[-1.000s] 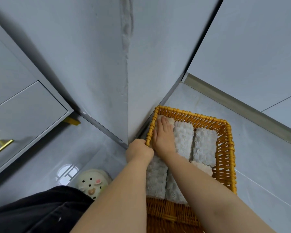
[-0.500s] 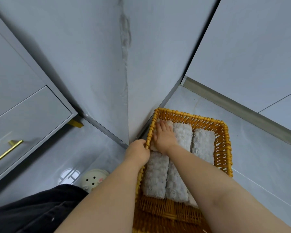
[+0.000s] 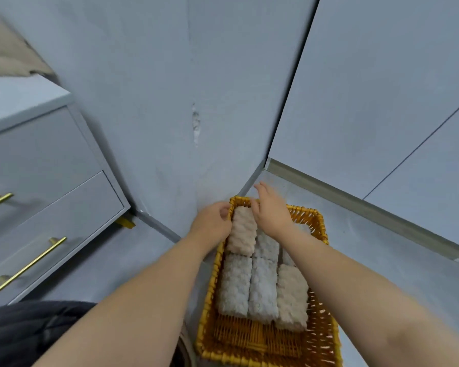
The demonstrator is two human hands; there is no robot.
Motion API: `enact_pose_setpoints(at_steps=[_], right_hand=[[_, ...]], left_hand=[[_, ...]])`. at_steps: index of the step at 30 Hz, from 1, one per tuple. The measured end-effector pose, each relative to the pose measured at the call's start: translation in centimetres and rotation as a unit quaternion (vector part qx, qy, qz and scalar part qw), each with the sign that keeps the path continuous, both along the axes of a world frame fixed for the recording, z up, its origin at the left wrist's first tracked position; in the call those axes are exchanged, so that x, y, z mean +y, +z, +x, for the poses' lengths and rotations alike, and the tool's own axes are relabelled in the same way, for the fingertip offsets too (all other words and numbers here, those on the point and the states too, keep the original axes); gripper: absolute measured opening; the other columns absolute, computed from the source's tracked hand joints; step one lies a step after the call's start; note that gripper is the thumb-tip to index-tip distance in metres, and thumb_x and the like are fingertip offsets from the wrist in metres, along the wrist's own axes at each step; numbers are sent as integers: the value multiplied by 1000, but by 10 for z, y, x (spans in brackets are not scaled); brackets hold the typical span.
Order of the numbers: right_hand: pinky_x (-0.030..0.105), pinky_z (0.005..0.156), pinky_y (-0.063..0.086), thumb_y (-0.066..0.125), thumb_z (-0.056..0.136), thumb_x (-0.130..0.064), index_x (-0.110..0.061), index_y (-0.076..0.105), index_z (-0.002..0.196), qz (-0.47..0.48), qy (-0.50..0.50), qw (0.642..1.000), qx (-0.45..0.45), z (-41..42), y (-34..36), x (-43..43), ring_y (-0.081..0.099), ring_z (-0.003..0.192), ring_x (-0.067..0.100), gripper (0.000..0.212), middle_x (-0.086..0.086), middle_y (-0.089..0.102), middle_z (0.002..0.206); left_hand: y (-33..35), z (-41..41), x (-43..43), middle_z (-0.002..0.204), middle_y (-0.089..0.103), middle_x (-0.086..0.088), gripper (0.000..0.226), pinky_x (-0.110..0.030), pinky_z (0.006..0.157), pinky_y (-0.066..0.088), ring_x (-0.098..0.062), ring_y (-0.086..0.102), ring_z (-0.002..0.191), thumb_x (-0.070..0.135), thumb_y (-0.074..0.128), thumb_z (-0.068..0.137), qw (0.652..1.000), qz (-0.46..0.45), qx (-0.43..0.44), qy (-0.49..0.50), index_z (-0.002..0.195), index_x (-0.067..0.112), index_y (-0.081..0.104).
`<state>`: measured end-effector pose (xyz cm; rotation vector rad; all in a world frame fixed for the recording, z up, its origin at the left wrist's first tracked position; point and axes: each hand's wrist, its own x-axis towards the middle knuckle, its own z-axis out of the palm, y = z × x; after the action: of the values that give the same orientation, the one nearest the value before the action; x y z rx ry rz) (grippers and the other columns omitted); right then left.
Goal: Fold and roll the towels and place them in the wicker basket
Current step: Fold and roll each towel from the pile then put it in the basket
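Left hand grips yellow wicker basket rim; right hand, fingers loose, sits above beige rolled towel between both hands.

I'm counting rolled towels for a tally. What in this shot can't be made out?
Head view only:
- Far row of towels: the right forearm covers its right part, so the count is uncertain.
- Right hand: motion-blurred; grip unreadable.
- Left hand: fingers curl at the wicker basket rim; whether on rim or pinkish towel is unclear.
- Beige cloth, top left: blurred, cut off by the frame edge.
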<state>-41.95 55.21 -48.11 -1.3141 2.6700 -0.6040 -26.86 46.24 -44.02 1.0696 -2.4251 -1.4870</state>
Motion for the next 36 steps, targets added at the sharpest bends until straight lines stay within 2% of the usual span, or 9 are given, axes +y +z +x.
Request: enact_pose_setpoints(at_steps=[5, 11, 16, 20, 23, 28, 31, 34, 36], right_hand=[[38, 117, 22, 42, 98, -24, -9, 36, 143, -98, -11, 994, 47, 9, 64, -4, 22, 143, 24, 47, 10, 24, 155], [38, 111, 27, 51, 90, -20, -7, 44, 134, -242, 28, 955, 167, 35, 143, -13, 30, 137, 27, 47, 13, 29, 151], [32, 111, 25, 49, 85, -28, -8, 41, 130, -300, 142, 915, 228, 71, 198, -30, 32, 133, 27, 50, 14, 31, 146], [41, 111, 29, 54, 80, -23, -9, 40, 127, -299, 241, 879, 282, 105, 220, -58, 36, 131, 32, 51, 14, 30, 143], [45, 111, 30, 52, 80, -25, -6, 43, 126, -267, 242, 890, 280, 130, 228, -88, 32, 133, 31, 51, 16, 35, 143], [49, 109, 33, 42, 81, -33, -3, 48, 126, -213, 228, 918, 246, 177, 230, -147, 30, 131, 30, 54, 20, 41, 142], [48, 115, 24, 50, 83, -29, -3, 46, 132, -201, 216, 931, 215, 206, 227, -180, 28, 138, 32, 56, 19, 34, 148], [38, 118, 6, 55, 88, -26, -7, 37, 141, -179, 227, 941, 177, 230, 219, -214, 15, 145, 28, 59, 14, 21, 156], [33, 117, 5, 52, 91, -28, -9, 34, 142, -171, 222, 946, 160, 242, 214, -236, 13, 145, 26, 58, 12, 20, 156]], left_hand=[[56, 13, -3, 119, 61, -3, 40, -21, 94, 42, -11, 56, 105, 2, 50, 88, 995, -54, 84, -8, 125, 14, 58], [127, 44, -18, 115, 62, 7, 36, -22, 96, 44, -7, 58, 106, 5, 51, 90, 974, -144, 170, 41, 122, 18, 61], [167, 83, -38, 122, 56, 12, 39, -22, 98, 40, -5, 53, 111, 11, 52, 90, 948, -249, 187, 59, 127, 22, 57], [185, 118, -61, 136, 51, 7, 46, -19, 105, 30, -9, 45, 124, 5, 53, 88, 923, -321, 197, 78, 131, 21, 53], [193, 147, -84, 146, 41, 2, 50, -15, 106, 17, -13, 32, 136, 3, 54, 88, 913, -346, 182, 122, 135, 18, 49], [202, 200, -125, 156, 23, 1, 57, -22, 109, 16, -15, 19, 143, 9, 53, 89, 902, -368, 133, 182, 143, 22, 38], [201, 226, -153, 160, 11, -2, 64, -34, 116, 14, -19, 11, 146, 18, 54, 92, 896, -389, 88, 193, 149, 23, 26], [193, 250, -180, 160, 10, -5, 65, -36, 118, 11, -20, 8, 147, 21, 53, 93, 894, -394, 63, 204, 150, 21, 22], [184, 264, -197, 159, 13, -5, 64, -36, 117, 13, -20, 10, 146, 23, 53, 93, 893, -389, 45, 222, 150, 20, 23]])
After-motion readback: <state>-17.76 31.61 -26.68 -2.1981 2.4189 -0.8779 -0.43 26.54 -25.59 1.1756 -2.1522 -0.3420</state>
